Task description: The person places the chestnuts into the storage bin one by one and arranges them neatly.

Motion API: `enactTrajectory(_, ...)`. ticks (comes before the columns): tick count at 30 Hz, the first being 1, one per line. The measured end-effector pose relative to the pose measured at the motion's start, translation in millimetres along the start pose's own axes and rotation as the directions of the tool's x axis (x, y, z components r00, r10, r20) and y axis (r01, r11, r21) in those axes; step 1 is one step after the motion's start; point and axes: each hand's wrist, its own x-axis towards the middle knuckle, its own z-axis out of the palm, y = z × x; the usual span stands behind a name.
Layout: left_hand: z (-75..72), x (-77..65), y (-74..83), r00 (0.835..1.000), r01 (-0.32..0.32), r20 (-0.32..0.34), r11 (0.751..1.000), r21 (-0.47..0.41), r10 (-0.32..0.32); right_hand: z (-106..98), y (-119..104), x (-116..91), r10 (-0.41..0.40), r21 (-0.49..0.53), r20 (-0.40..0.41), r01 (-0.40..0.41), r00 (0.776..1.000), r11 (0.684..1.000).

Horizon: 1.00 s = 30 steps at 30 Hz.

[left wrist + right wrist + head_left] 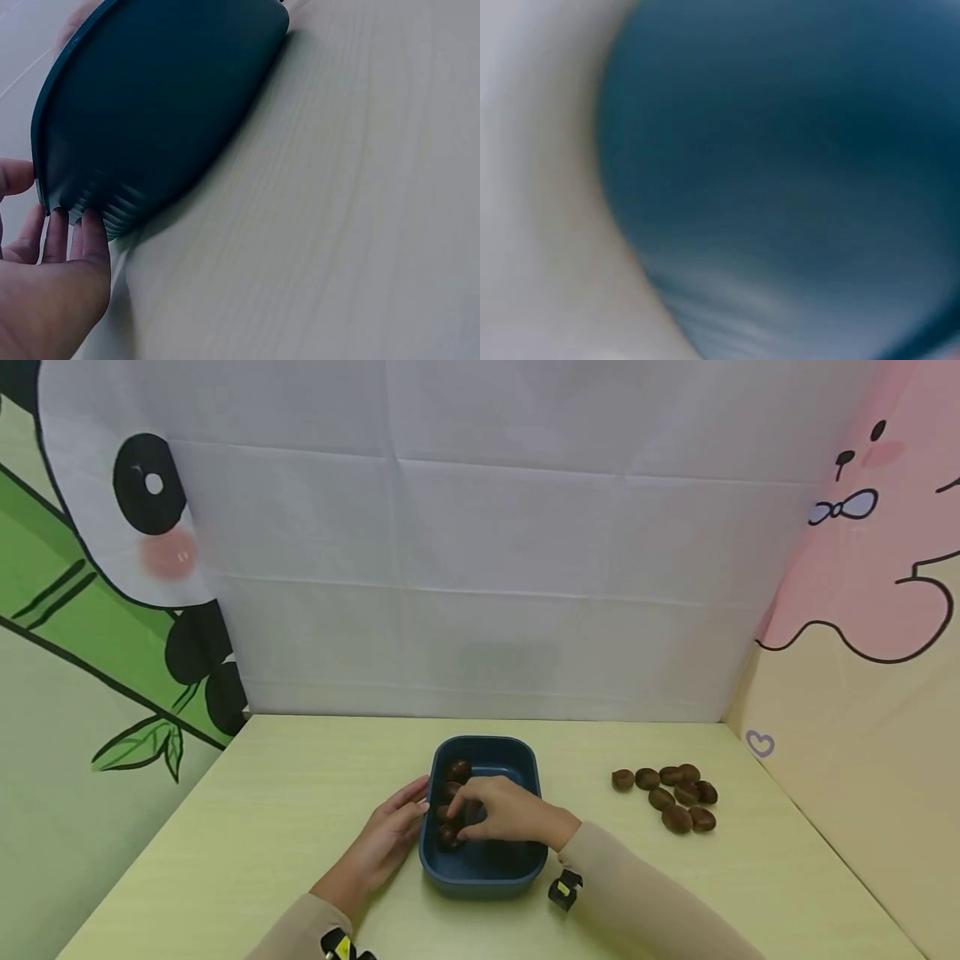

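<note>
A dark blue rectangular box (483,889) stands on the table, its outer wall (165,90) filling much of the left wrist view. Inside, along its left side, several brown chestnuts (458,770) lie in a row. My left hand (386,839) rests against the box's left wall, fingers extended and thumb by the rim. Reaching over the right rim, my right hand (506,812) is down in the box, thumb and forefinger curled at a chestnut (448,837) near the front of the row. The hand itself covers part of the row. The right wrist view shows only blurred blue wall.
A loose group of several more chestnuts (677,818) lies on the pale yellow table (600,752), right of the box. White cloth (510,568) hangs behind the table. Printed side panels (847,718) border it left and right.
</note>
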Motion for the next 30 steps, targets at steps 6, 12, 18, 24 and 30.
enactTrajectory(6, 0.5, 2.6, 0.0, 1.0, -0.002, -0.006, 1.0, -0.008, 0.002, -25.0, 3.7, -11.5, -0.002, 0.03, -0.037, 0.003, 0.999, 1.0)
enactTrajectory(12, 0.9, 2.5, 0.1, 1.0, -0.005, -0.011, 1.0, 0.01, 0.005, -48.0, 13.6, -28.9, 0.009, 0.008, -0.087, -0.008, 0.996, 1.0)
enactTrajectory(18, 1.6, 1.8, 0.9, 1.0, -0.008, -0.007, 1.0, 0.009, 0.008, -69.6, 29.0, -51.7, 0.095, 0.018, -0.131, -0.093, 0.987, 0.995)
enactTrajectory(24, 1.9, 0.6, 0.8, 1.0, -0.005, -0.01, 1.0, 0.008, 0.005, -86.3, 49.9, -77.0, 0.201, 0.022, -0.168, -0.2, 0.965, 0.98)
enactTrajectory(30, 0.3, -0.6, -0.4, 1.0, -0.006, -0.004, 1.0, 0.007, 0.006, -97.7, 72.3, -103.7, 0.316, 0.031, -0.194, -0.316, 0.929, 0.948)
